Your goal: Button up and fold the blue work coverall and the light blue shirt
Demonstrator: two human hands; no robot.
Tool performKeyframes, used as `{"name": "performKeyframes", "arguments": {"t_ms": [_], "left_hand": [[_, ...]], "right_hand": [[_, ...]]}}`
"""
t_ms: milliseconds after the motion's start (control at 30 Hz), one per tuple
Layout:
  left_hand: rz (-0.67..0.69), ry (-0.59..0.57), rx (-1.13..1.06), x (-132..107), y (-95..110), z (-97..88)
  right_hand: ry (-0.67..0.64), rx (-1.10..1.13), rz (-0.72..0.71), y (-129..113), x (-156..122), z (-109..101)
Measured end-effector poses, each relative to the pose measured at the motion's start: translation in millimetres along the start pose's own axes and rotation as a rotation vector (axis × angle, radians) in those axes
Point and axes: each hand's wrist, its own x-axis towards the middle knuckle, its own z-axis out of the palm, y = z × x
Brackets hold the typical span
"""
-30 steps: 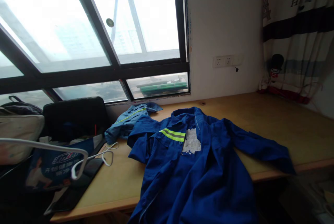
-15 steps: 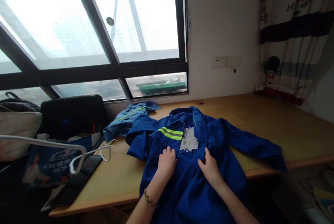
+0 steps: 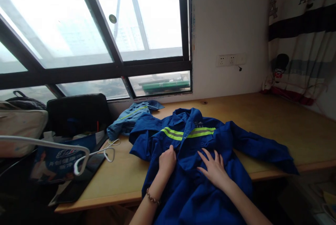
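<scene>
A dark blue work jacket with a yellow-and-grey reflective stripe across the chest lies front up on the table, its lower part hanging over the near edge. Its two front panels meet at the middle, below the collar. My left hand is closed on the cloth of the front panel, just under the stripe. On the other panel my right hand rests flat, fingers spread. Behind the jacket's folded left-side sleeve lies a lighter blue garment with a thin yellow stripe.
The wooden table runs along the wall below the window. At left are a black chair back, a printed blue bag, a dark flat panel and a white cable. A curtain hangs at right.
The right front panel has been folded over, covering the white patch inside the jacket and showing its stripe. My right hand has gone from gripping its edge to lying spread on it.
</scene>
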Motion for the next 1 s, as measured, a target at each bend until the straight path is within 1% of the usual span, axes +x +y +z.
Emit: {"name": "performKeyframes", "arguments": {"t_ms": [100,167,233,300,333,367,400,467,500,567,633,700,767,867,933,1000], "left_hand": [[-0.040,0.031,-0.009,3,1,0.4],[0.005,-0.007,-0.028,3,2,-4.1],[0.126,-0.089,-0.085,3,5,-12.3],[0.292,-0.196,-0.193,7,8,-21.1],[0.357,-0.258,-0.259,11,9,-24.5],[0.394,-0.323,-0.324,17,11,-26.7],[0.403,-0.390,-0.381,24,12,-27.6],[0.364,-0.487,-0.460,43,17,-25.5],[0.335,-0.496,-0.480,53,20,-23.0],[0.297,-0.444,-0.488,73,29,-16.9],[0.283,-0.352,-0.479,90,38,-10.5],[0.293,-0.249,-0.435,103,45,-4.0],[0.304,-0.152,-0.370,112,47,2.5],[0.270,-0.030,-0.354,121,40,12.2],[0.234,0.051,-0.416,127,32,18.6],[0.228,0.108,-0.489,133,24,25.4]], "right_hand": [[-0.071,-0.042,0.053,44,10,1],[-0.114,-0.060,0.120,70,16,-6],[-0.137,-0.088,0.215,92,26,-16],[-0.138,-0.118,0.295,107,43,-26],[-0.139,-0.124,0.318,112,54,-31],[-0.144,-0.121,0.332,113,65,-37],[-0.144,-0.115,0.353,113,77,-42],[-0.109,-0.113,0.421,102,101,-52],[-0.068,-0.116,0.454,94,113,-56],[0.032,-0.106,0.458,70,133,-57],[0.095,-0.049,0.355,44,149,-49],[0.110,0.019,0.243,21,159,-32],[0.123,0.058,0.170,8,164,-12],[0.174,0.104,0.040,5,167,13],[0.196,0.175,-0.057,10,172,23],[0.203,0.292,-0.111,17,179,29]]}}
